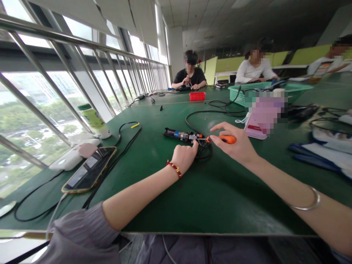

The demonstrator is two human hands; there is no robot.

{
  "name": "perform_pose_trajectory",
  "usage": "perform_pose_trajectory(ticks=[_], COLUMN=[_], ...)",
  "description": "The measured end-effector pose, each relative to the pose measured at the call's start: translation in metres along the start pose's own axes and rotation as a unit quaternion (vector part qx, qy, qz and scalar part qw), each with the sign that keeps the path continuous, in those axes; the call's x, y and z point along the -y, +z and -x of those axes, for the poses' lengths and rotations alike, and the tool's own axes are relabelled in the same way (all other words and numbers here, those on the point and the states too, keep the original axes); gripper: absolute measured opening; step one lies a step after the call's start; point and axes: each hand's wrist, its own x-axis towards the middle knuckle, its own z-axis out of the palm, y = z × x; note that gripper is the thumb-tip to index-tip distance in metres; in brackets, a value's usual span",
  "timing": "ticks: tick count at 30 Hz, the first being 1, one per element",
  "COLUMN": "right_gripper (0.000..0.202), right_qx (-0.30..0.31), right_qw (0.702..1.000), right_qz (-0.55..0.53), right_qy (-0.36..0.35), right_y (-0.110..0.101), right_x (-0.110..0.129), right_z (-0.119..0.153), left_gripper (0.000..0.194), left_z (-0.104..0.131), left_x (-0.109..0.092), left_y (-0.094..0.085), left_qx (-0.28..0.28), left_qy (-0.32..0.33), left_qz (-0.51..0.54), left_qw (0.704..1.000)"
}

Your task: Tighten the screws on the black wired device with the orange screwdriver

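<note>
A black cylindrical device [176,134] with a blue band and bare metal parts lies on the green table. My left hand [184,156] is closed at its near side, the index fingertip pressing on the metal end; the thumb is hidden. In my right hand [236,145] is a screwdriver [228,139] with an orange handle. Its thin shaft points left and meets the device's right end, while my index finger is raised off the handle. Dark wires bunch beneath that end, and a black cable [189,116] loops behind it.
Left of my arms lie a smartphone [90,170], a white case and a black cord, with a green cup [95,121] behind. On the right are a pink phone [260,124], a green basket [236,96] and gloves [327,156]. Across the table are a red box [197,96] and several people.
</note>
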Motion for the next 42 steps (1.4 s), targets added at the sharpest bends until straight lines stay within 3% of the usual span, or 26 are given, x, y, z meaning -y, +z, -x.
perform_pose_trajectory(ticks=[4, 9, 15, 18, 21, 24, 31, 37, 42], right_gripper=[0.02, 0.04, 0.023, 0.02, 0.034, 0.042, 0.017, 0.043, 0.023], right_qx=[-0.02, -0.076, -0.017, -0.026, -0.063, -0.057, -0.011, -0.062, -0.029], right_qw=[1.0, 0.995, 1.0, 0.999, 0.997, 0.997, 1.0, 0.996, 1.0], right_qz=[0.002, 0.001, 0.025, 0.024, 0.008, 0.001, 0.023, -0.01, 0.005], right_qy=[-0.007, -0.072, 0.0, -0.013, -0.05, -0.056, -0.007, -0.059, 0.0], right_y=[0.0005, 0.001, -0.001, -0.0008, 0.0002, 0.0007, 0.0012, 0.0021, 0.0014], right_x=[0.0022, -0.0027, 0.0004, 0.001, -0.0013, -0.0035, 0.0005, -0.006, -0.0046], right_z=[0.0008, -0.0008, 0.0001, 0.0007, -0.0001, -0.0009, 0.0007, -0.0018, -0.001], left_gripper=[0.045, 0.045, 0.047, 0.047, 0.046, 0.046, 0.046, 0.046, 0.046], left_z=[0.0005, 0.0008, -0.0001, -0.0006, -0.0009, -0.001, -0.001, -0.002, -0.0017], left_x=[-0.0006, -0.0008, -0.0004, -0.0002, 0.0001, 0.0002, 0.0, 0.0001, -0.0003], left_y=[-0.0016, -0.0021, -0.0002, 0.0007, 0.0014, 0.0018, 0.0009, 0.0019, 0.0011], left_qx=[-0.002, -0.003, 0.004, 0.003, 0.001, -0.002, 0.002, 0.003, 0.007], left_qy=[-0.005, -0.006, -0.007, -0.005, -0.001, 0.0, -0.002, -0.001, -0.005], left_qz=[0.004, 0.008, 0.003, 0.005, 0.004, 0.003, -0.001, -0.002, -0.001], left_qw=[1.0, 1.0, 1.0, 1.0, 1.0, 1.0, 1.0, 1.0, 1.0])
